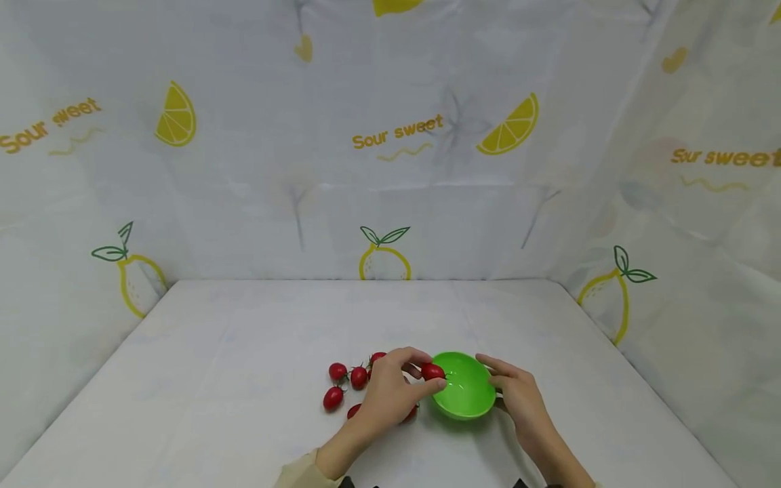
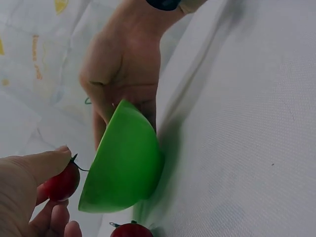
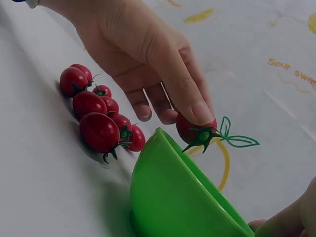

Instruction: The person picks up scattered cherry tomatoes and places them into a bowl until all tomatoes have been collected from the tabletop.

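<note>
A cherry tomato (image 1: 433,371) with a green stem is pinched between the thumb and fingers of my left hand (image 1: 390,388), right at the left rim of a green bowl (image 1: 466,383). In the right wrist view, this tomato (image 3: 190,129) overlaps the bowl's rim, its green calyx facing the camera. My right hand (image 1: 518,398) holds the bowl at its right side; some of its fingers are hidden behind the bowl. The visible inside of the bowl shows bare green. Several more cherry tomatoes (image 1: 333,398) lie on the table around and partly beneath my left hand.
The table (image 1: 244,366) has a white cover. Behind it and along both sides hang white sheets (image 1: 274,203) printed with lemons and lettering. One loose tomato (image 2: 131,230) lies close to the bowl in the left wrist view.
</note>
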`<state>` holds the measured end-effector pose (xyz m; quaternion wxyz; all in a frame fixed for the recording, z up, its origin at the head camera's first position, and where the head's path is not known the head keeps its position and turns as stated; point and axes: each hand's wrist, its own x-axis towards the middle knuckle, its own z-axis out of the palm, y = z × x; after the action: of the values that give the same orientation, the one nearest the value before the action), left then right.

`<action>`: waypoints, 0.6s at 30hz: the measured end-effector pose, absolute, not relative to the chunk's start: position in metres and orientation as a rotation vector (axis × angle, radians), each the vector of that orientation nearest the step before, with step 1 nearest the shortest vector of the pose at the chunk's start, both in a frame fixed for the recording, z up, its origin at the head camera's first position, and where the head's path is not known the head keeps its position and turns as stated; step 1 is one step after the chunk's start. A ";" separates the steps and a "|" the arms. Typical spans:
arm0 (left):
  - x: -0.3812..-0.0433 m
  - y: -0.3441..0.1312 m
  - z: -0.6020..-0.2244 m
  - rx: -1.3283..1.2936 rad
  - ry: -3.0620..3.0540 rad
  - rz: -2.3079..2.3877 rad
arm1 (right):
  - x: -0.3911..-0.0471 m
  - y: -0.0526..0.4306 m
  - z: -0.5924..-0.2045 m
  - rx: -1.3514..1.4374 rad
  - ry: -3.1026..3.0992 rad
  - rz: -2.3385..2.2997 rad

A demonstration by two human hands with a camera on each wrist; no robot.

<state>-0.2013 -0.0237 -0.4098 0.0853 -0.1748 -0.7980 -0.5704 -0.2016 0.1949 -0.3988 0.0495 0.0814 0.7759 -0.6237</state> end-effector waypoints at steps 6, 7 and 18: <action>-0.206 -0.019 -0.415 -0.551 -2.383 -1.605 | -0.202 0.195 -0.397 0.245 2.362 -1.900; -0.206 -0.018 -0.415 -0.556 -2.384 -1.591 | -0.202 0.195 -0.397 0.243 2.364 -1.898; -0.200 -0.022 -0.406 -0.544 -2.398 -1.521 | -0.201 0.196 -0.400 0.242 2.358 -1.921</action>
<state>-0.1996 -0.0216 -0.4065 0.1248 -0.1865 -0.8229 -0.5219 -0.2008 0.1955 -0.3999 0.0450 0.0791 0.7721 -0.6290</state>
